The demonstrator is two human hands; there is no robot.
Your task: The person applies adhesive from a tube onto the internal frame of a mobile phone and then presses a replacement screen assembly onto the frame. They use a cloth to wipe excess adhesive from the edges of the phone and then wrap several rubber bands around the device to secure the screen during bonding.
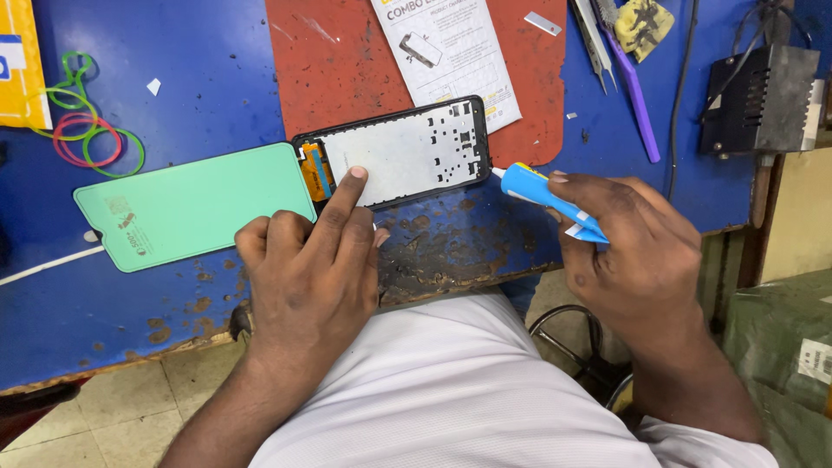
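Top centre: white printed leaflet (451, 52) on red mat (347, 61). Upper left edge: yellow package (17, 61). Centre: phone frame (394, 154), long axis left-right, pinned by left hand (308, 269) forefinger. Right hand (633, 251) gripping blue glue tube (546, 198), nozzle pointing left at frame's corner.

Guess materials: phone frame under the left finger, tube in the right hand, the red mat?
Phone frame: black rim looks like plastic, pale matte inner plate with punched holes, likely metal. Tube: glossy blue, probably soft plastic, white nozzle. Red mat: dull, scuffed, looks like rubber or silicone, uncertain.
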